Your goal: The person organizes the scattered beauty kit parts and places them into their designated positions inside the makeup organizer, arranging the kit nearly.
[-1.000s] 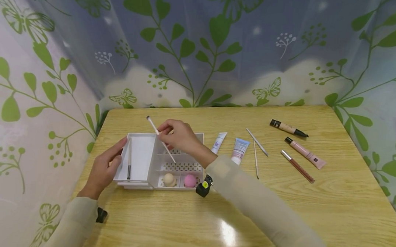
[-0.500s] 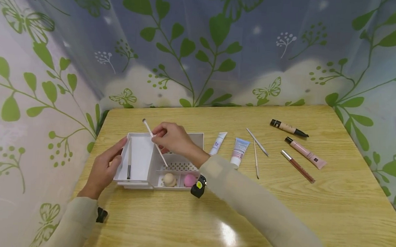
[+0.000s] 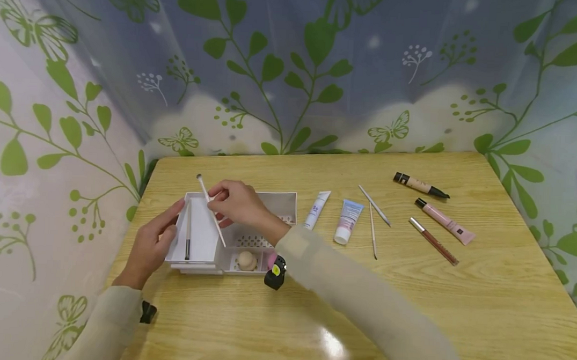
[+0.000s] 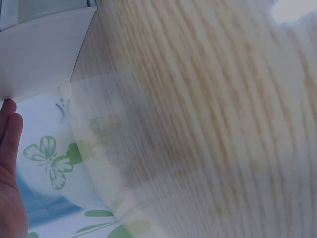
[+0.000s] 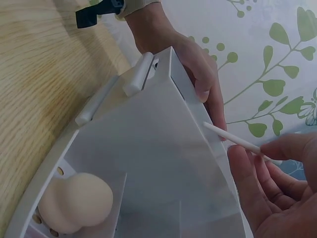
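A white makeup brush (image 3: 212, 209) is pinched between the thumb and fingers of my right hand (image 3: 236, 202), slanting over the left section of the white organizer box (image 3: 292, 207). In the right wrist view the handle of the makeup brush (image 5: 233, 138) overlaps the box edge. My left hand (image 3: 152, 244) rests with fairly straight fingers against the left side of the box. Another brush (image 3: 188, 232) lies along the left wall inside that section. In the front compartments sit a beige makeup sponge (image 3: 246, 261) and a pink sponge (image 3: 271, 261), the latter partly hidden by the right wrist.
Right of the box lie a white tube (image 3: 317, 209) and a blue-and-pink tube (image 3: 348, 221). Two thin brushes (image 3: 374, 205) cross beside them. Farther right are a beige tube (image 3: 421, 186), a pink tube (image 3: 444, 221) and a brown lip gloss (image 3: 433, 241) on the wooden table (image 3: 496, 296).
My right hand has carried the makeup brush leftward, from above the divided compartments to over the left section. The left hand has stayed at the box's side.
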